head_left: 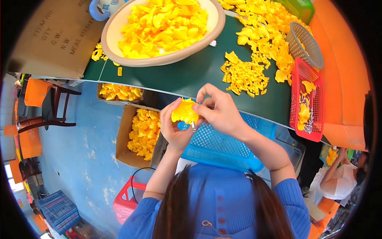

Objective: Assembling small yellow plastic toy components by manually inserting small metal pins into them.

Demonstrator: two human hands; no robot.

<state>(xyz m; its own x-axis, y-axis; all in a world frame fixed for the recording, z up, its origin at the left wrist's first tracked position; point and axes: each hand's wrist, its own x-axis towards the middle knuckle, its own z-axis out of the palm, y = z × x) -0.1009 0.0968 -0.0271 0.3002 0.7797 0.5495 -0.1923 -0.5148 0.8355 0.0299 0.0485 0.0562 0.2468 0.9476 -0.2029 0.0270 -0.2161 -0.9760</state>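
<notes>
Just in front of the table edge, I hold a thin, curved yellow plastic piece (184,111) with a jagged lower rim. My left hand (172,126) is closed around its left side, fingers behind it. From the right, my right hand (219,112) pinches its right edge, with the thumb and bent fingers pressed close. A small silver metal tip (193,126) pokes out below the right fingers; what it belongs to is hidden. Beyond my hands, a pile of small yellow bits (244,76) lies on the dark green table (191,75).
A beige basin (167,59) of yellow pieces stands on the table. A yellow heap (274,44), a grey basket (314,51) and a red basket (295,79) are at right. Below are a blue basket (217,145) and a cardboard box (124,133). A person (336,181) sits far right.
</notes>
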